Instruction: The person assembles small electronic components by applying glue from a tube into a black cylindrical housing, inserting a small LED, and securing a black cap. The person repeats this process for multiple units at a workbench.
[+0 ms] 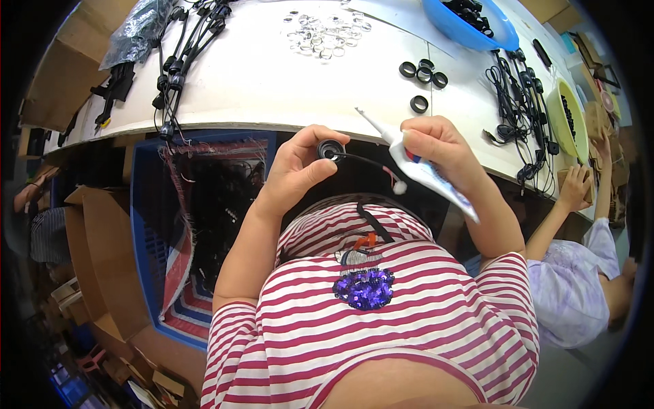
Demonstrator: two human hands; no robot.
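Left grip [300,160]: narrow, thumb opposed to fingers, holding a round black part [331,147] by the near edge of the tabletop [245,82], ringed face toward the camera. Right grip [439,146]: closed around a white tube [446,185]; its nozzle [373,124] points away from the body and leftward, clear of the part.

Progress: judged partway on this one piece. A black cable [364,160] appears to run from the part to a small white plug [400,187]. Nozzle and part are not in contact; whether paste has been applied cannot be told. Loose stock suggests considerable work left: many clear rounds [338,52] lie scattered, and five black rings [417,109] sit near them, four clustered, one apart.

Materials: rings are short, smooth-walled cylinders, probably plastic. Clear rounds glint like glass or clear plastic. Tube is soft-looking, flattened at the tail, with a slender, tapered nozzle. Blue bowl [455,33], smooth and rounded, contains dark pieces. Bundled cords [180,65] at left are thin, flexible and knobbed.
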